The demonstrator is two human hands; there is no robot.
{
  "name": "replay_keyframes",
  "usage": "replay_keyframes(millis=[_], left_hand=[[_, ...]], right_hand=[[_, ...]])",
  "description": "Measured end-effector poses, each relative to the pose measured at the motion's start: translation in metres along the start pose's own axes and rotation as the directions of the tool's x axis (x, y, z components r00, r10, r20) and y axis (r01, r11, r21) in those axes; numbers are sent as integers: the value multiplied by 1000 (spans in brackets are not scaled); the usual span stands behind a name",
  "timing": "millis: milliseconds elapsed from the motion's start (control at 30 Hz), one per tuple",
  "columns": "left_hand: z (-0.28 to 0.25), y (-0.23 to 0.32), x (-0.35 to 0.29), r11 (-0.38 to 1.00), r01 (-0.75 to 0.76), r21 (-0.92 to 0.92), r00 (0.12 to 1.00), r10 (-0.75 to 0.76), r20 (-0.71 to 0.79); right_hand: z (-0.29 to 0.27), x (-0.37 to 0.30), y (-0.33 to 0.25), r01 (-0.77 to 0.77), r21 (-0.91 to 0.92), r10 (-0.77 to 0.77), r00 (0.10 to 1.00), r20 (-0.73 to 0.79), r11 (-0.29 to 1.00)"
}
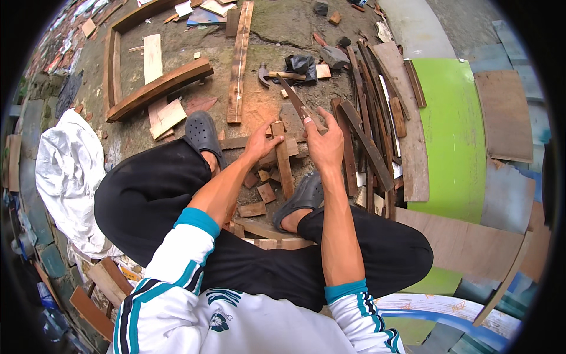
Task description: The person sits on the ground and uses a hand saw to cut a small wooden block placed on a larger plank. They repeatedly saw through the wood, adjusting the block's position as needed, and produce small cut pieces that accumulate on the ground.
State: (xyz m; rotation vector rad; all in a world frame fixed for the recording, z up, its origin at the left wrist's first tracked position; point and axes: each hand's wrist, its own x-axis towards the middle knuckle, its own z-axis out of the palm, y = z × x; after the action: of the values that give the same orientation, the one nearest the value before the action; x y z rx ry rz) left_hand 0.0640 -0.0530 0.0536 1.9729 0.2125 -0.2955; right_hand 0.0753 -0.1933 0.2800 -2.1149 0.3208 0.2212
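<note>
Pinching a dark strip (292, 94) in the right hand (327, 143), left hand (259, 143) at a stick (283, 162), grip unclear; strip likely light, stiff, best held near its wide end.

This looks like a makeshift woodworking spot, seemingly outdoors, set on rough, cracked ground (283, 29). The hammer (286, 75) lying there points to the trade. To its right is a heap of dark wood strips (364, 97), and farther right a bright green board (451, 135) among other flat panels (503, 115). To the hammer's left sits an angular wooden frame (159, 88); nearer the person than the hammer are a wood bar (283, 165) and scattered offcuts (252, 209).
</note>
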Motion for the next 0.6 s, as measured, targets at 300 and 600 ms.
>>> replay_keyframes(millis=[300,600], left_hand=[[-8,-7,7,944,131,-302,991,-125,39],[-7,7,2,986,51,-161,961,-92,-262]], right_hand=[[-26,-110,15,139,-52,-141,989,-51,989],[-7,-132,66,230,-28,-230,973,-14,973]])
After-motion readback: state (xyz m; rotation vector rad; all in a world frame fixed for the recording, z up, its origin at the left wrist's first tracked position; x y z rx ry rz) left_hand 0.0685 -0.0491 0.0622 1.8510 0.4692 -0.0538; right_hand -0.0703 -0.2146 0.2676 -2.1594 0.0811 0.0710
